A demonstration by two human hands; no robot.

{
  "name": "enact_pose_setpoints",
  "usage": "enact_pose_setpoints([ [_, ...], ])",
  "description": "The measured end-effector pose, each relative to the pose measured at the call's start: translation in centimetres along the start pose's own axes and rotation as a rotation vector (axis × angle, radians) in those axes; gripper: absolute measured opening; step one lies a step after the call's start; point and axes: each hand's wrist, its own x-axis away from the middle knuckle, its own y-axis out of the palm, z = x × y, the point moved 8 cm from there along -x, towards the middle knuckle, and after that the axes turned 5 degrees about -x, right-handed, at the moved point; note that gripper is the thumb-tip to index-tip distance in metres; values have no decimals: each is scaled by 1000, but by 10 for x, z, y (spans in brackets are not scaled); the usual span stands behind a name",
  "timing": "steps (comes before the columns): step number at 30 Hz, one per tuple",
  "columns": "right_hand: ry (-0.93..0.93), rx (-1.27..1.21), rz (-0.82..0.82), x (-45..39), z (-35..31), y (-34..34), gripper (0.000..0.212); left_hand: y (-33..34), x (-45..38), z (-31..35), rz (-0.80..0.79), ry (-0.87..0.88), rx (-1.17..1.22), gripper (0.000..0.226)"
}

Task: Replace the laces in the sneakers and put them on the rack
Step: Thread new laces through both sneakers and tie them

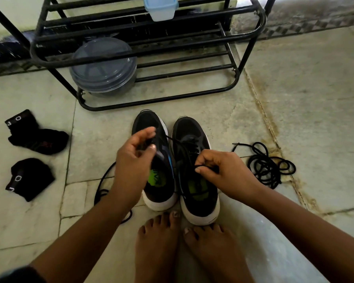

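Presently the right hand (223, 172) pinches the black lace (184, 149) over the right sneaker (194, 170); the left hand (135, 156), fingers curled (whether gripping lace is unclear), hovers over the left sneaker (155, 160); both toes point toward the rack (143, 50).

Two black socks (32, 154) are lying on the floor (307, 99) left of the grey lidded container (103, 67), with a pale blue tub (160, 8) sitting above it.

Bare forearms and bare feet (184, 246) — only a dark sleeve edge (18, 275) shows, low left.
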Motion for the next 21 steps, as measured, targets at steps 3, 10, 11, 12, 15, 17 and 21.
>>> enact_pose_setpoints([
  [3, -6, 0, 8, -3, 1, -1, 8, 43, 15, 20, -268, 455, -571, 43],
  [10, 3, -11, 22, -5, 0, -5, 11, 69, 18, 29, -336, 703, -935, 23],
  [11, 3, -6, 23, -5, 0, -8, 11, 65, 15, 32, -324, 696, -944, 23],
  [12, -2, 15, 20, -5, -1, -11, 11, 61, 12, 32, -322, 677, -951, 23],
  [15, -19, 149, -3, -5, -5, -22, 16, 47, 8, 37, -290, 680, -926, 23],
  [17, -14, 259, -15, -5, -3, -28, 15, 40, 8, 34, -260, 699, -920, 22],
  [21, 73, 381, -16, -4, 20, -39, 16, 25, 2, 13, -243, 613, -962, 19],
])
